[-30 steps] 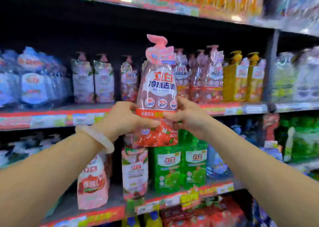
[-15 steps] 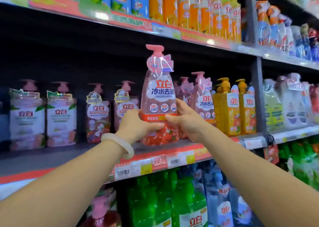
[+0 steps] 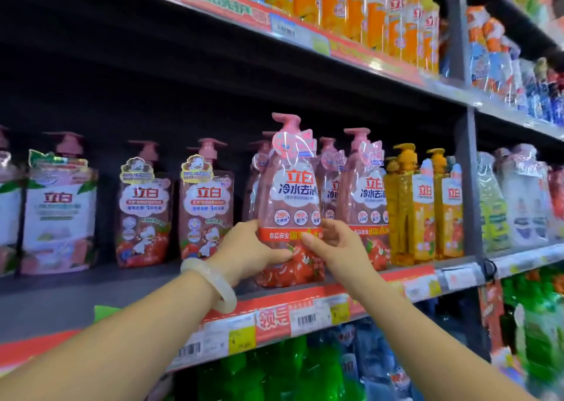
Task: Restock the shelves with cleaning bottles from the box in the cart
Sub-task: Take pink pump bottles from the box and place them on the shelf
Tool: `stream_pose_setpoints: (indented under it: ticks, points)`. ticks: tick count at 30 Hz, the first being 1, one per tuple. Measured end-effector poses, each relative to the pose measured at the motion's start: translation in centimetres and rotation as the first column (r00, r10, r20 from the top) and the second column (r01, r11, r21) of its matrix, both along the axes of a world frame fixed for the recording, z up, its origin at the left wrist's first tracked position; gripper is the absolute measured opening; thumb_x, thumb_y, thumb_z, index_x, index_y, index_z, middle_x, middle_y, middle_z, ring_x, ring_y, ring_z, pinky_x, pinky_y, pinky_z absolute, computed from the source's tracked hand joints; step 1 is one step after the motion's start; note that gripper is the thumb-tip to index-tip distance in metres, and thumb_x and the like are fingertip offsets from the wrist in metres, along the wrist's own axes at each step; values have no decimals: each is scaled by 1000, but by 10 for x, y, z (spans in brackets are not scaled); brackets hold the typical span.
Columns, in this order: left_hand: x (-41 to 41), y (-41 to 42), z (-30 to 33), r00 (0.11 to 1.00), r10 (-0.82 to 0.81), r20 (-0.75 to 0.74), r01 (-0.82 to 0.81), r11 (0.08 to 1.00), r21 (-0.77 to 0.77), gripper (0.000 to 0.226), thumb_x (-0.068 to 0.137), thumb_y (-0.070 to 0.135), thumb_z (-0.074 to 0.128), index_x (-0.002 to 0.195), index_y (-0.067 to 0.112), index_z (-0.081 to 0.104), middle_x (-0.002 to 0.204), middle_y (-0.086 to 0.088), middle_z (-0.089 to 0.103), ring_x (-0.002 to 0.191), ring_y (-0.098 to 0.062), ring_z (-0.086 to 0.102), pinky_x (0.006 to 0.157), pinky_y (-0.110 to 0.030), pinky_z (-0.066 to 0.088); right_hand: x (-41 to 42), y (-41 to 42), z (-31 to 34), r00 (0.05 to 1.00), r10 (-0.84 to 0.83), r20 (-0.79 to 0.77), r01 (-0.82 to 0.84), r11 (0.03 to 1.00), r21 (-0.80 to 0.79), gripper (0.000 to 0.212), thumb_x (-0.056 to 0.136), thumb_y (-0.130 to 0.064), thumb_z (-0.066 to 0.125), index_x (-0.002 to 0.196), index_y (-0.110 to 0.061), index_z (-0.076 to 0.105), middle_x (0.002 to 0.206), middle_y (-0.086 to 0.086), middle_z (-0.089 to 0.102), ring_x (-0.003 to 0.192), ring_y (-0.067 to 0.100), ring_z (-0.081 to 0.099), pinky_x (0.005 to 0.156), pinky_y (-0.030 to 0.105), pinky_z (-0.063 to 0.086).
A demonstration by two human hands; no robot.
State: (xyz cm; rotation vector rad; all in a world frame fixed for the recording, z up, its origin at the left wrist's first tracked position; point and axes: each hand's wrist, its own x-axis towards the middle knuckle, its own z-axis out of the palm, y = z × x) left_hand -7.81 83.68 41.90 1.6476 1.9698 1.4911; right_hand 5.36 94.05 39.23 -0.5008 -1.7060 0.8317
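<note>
Left hand (image 3: 247, 248) and right hand (image 3: 334, 248) both clasping upright pink pump bottle (image 3: 290, 199) at shelf (image 3: 91, 303) edge

Pink pump bottle (image 3: 288, 205), strawberry-patterned base; yellow bottles (image 3: 409, 208); red shelf edge (image 3: 274, 315).

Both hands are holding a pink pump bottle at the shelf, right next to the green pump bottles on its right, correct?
Not quite. The head view shows both the left hand and right hand holding the pink pump bottle at the shelf, but the bottles further right are yellow pump bottles.
</note>
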Motion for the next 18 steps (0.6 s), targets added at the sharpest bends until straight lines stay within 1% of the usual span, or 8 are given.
stream_pose_setpoints:
  ticks: [1,2,4,7,8,11,14,18]
  points:
    - [2,1,-1,1000,2,14,-2,1000,11,45,71,21,82,109,25,57,107,-1,68,100,-20,65,94,-39,52,0,1,-1,998,-65,9,65,997,34,47,81,-26,72,123,-13,52,103,-4,59,96,12,57,85,27,49]
    - [3,4,-2,1000,9,18,-9,1000,19,48,71,22,82,112,23,57,108,-1,68,101,-20,65,95,-40,52,-1,1,-1,995,-104,10,103,994,44,50,81,-28,72,123,-11,53,100,-6,59,96,12,56,86,28,48]
    - [7,10,-4,999,47,-16,-46,998,31,55,69,28,83,117,21,57,111,-1,67,102,-21,65,94,-41,52,3,3,0,989,-144,13,144,989,28,50,81,-29,72,123,-11,53,95,-9,56,92,10,54,83,23,44]
    - [12,20,-6,996,78,-46,-76,996,41,60,66,33,84,119,20,57,112,0,68,102,-20,65,94,-40,52,9,10,0,977,-208,39,208,978,2,54,80,-36,72,123,-8,54,104,0,60,98,16,58,87,31,48]
    - [14,23,-6,996,77,-42,-75,996,42,60,66,33,84,118,20,58,112,0,68,101,-20,65,94,-40,52,10,12,-1,975,-220,42,221,975,-12,55,80,-38,71,123,-8,55,105,1,61,98,17,59,85,32,50]
    - [18,30,-6,997,73,-7,-72,997,40,58,66,32,85,116,20,59,111,0,68,101,-20,65,93,-40,52,10,14,-2,964,-261,48,262,965,-19,52,81,-40,69,120,-8,55,101,-1,60,93,13,57,74,23,42]
    - [19,33,-5,998,68,8,-68,997,33,58,67,30,84,119,21,58,113,0,67,103,-21,64,95,-41,52,9,13,-4,940,-339,34,339,941,11,47,82,-41,68,114,-8,58,98,-2,58,89,12,54,73,21,36]
    - [18,35,-6,998,46,30,-47,998,30,58,70,28,82,120,20,56,114,-1,66,104,-22,63,95,-43,51,8,11,-7,923,-386,15,385,923,23,46,80,-44,69,109,-10,60,103,2,62,89,13,54,74,22,36]
